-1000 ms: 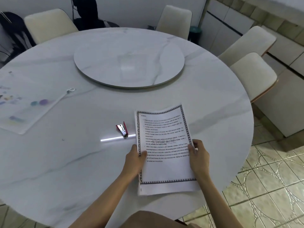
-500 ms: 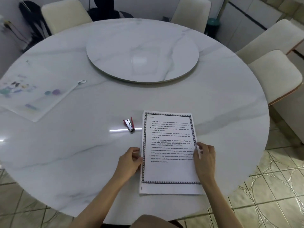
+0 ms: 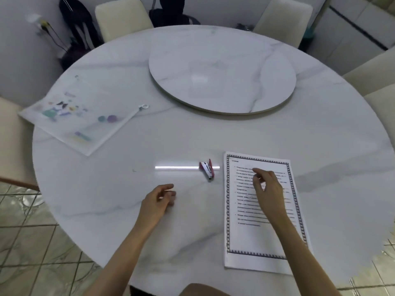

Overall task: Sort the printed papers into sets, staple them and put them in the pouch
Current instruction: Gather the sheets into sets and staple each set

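Head view: papers (image 3: 245, 238) flat on table (image 3: 119, 189) near right, stapler (image 3: 207, 170) just left, pouch (image 3: 79, 116) far left; left hand (image 3: 158, 201) loosely curled, empty; right hand (image 3: 268, 186) likewise, over papers.

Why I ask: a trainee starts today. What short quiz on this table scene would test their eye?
1. True or false: the small red stapler lies on top of the stack of bordered printed papers.
2. Where is the translucent pouch with coloured pictures? A: on the raised round turntable. B: on the round white marble table, at its far left. C: under the papers.
3. Which hand is above the papers?

Key: 1 false, it lies beside them, to their left. 2 B. 3 the right hand.
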A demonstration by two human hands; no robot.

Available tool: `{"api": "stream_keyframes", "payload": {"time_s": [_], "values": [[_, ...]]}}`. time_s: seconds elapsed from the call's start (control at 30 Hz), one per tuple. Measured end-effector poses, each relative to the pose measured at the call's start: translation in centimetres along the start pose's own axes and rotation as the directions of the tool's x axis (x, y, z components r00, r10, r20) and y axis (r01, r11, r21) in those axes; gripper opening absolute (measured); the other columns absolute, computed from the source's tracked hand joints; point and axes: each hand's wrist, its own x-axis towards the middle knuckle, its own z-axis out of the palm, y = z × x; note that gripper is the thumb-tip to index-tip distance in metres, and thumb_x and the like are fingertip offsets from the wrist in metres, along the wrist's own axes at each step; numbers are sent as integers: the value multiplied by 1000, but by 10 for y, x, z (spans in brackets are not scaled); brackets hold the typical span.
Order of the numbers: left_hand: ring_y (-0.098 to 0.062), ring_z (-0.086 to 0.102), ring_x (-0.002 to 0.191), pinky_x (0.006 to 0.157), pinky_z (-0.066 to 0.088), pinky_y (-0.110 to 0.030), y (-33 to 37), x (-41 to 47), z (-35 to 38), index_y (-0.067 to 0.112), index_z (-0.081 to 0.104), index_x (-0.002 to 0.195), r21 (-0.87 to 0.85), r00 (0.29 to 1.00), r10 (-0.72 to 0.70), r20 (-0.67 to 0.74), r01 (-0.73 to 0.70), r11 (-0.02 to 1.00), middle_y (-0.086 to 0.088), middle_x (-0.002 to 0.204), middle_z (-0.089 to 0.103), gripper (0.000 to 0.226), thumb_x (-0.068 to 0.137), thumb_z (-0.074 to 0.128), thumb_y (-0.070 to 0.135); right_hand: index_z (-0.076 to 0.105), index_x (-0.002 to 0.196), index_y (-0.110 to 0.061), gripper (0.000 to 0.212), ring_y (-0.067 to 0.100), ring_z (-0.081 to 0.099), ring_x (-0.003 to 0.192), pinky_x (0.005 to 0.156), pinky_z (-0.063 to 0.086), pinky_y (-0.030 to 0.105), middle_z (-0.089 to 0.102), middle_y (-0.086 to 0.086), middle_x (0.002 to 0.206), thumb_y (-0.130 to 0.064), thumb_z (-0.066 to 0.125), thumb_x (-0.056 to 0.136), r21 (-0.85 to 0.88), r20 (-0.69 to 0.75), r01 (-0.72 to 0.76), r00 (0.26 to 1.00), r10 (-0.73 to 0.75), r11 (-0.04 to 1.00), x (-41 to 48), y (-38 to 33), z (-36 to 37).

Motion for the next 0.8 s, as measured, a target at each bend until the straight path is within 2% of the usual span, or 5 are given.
{"api": "stream_keyframes", "payload": {"time_s": [0.17,0.3,0.37,0.6,0.8], "values": [[2,64,69,75,52,-21,-9,33,-73,27,59,103,-20,999,31,-41,-32,999,11,93,68,22,94,48,10,61,114,-3,25,13,51,85,67,30,9,57,9,106,-5,50,92,0,13,29,999,-29,1000,20,-57,52],[-6,65,72,67,51,-11,-17,64,-135,25,58,105,-51,996,41,-74,-44,998,9,93,67,21,95,47,11,61,113,-6,24,16,56,87,67,36,8,55,5,104,-6,50,92,48,52,8,999,-10,999,34,-106,104],[-2,64,69,67,50,-13,-20,80,-165,23,58,107,-93,994,36,-108,-46,995,7,94,66,18,95,48,14,61,113,-7,24,13,54,87,69,35,-1,54,4,104,-6,49,92,37,63,46,997,-48,998,43,-131,128],[-16,62,81,77,50,-32,-27,126,-252,16,55,115,-190,967,-1,-253,-49,981,-2,101,63,21,97,44,20,61,114,-5,24,9,51,87,74,30,-5,55,8,107,-7,50,93,42,161,147,975,-152,988,96,-211,207],[-12,58,78,72,48,-28,-27,169,-290,17,51,117,-296,940,-93,-327,-9,955,1,99,57,21,97,45,17,58,119,-7,27,11,52,95,81,30,8,54,7,115,-16,51,94,4,264,194,946,-188,981,151,-259,264]]}}
